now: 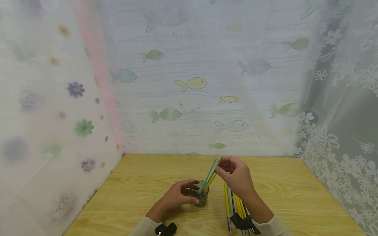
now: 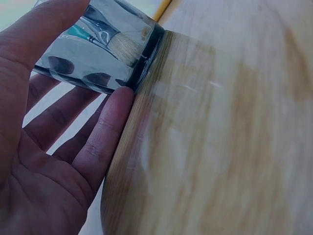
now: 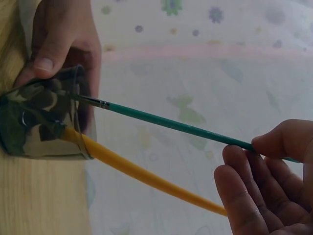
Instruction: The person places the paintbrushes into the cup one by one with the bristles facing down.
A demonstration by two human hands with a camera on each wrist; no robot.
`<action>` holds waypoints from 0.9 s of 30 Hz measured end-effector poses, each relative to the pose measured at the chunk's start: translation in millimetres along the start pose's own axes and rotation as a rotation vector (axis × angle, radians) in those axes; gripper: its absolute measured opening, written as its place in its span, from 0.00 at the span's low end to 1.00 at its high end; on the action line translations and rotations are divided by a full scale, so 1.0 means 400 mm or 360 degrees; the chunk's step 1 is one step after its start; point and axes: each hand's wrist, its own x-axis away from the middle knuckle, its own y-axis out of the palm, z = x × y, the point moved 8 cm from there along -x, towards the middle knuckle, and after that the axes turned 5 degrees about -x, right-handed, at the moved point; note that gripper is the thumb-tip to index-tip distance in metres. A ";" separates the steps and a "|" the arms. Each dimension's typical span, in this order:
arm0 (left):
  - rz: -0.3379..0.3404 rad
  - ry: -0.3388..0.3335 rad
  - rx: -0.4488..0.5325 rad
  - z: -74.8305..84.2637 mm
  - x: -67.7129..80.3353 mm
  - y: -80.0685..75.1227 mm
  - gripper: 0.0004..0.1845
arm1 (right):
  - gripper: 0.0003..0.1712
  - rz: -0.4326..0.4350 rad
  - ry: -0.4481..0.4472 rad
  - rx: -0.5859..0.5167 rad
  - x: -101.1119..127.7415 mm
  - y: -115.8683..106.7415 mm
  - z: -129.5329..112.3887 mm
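Note:
My left hand (image 1: 177, 197) holds a dark tinted drinking glass (image 1: 203, 200) that stands upright on the table, thumb on one side and fingers on the other. Between thumb and fingertips, my right hand (image 1: 237, 175) pinches a green-handled paintbrush (image 3: 176, 128) near its handle end. That brush's ferrule is at the glass mouth and its tip is inside. A yellow-handled paintbrush (image 3: 142, 176) leans in the same glass. Another green handle (image 1: 210, 172) slants out of it in the head view. Pale bristles (image 2: 124, 48) show through the glass wall in the left wrist view.
Several yellow, green and dark paintbrushes (image 1: 227, 203) lie on the wooden table (image 1: 136, 186) below my right forearm. Fish-patterned sheeting (image 1: 195, 131) hangs behind the table, with flowered sheets on both sides. Black straps (image 1: 166, 228) sit at the wrists.

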 end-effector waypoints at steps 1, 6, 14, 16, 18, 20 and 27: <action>-0.0002 0.0001 0.0001 -0.001 0.000 0.001 0.36 | 0.12 -0.0005 0.0009 0.0012 0.000 0.006 0.007; 0.0004 0.0005 -0.0012 -0.001 0.000 0.001 0.36 | 0.11 -0.0031 0.0047 0.0030 0.000 0.030 0.034; -0.0003 -0.0003 0.0006 -0.002 0.001 0.001 0.36 | 0.08 -0.0102 0.0088 0.0042 0.005 0.066 0.057; -0.0006 -0.0001 0.0011 -0.002 0.001 0.001 0.36 | 0.08 -0.0116 0.0089 0.0037 0.006 0.072 0.060; -0.0006 0.0005 0.0013 -0.003 0.000 0.001 0.36 | 0.08 -0.0125 0.0089 0.0037 0.007 0.075 0.064; -0.0005 0.0009 0.0013 -0.003 0.000 0.001 0.36 | 0.08 -0.0130 0.0087 0.0045 0.007 0.078 0.068; -0.0002 0.0016 -0.0004 -0.004 -0.001 0.001 0.36 | 0.08 -0.0140 0.0088 0.0067 0.006 0.080 0.071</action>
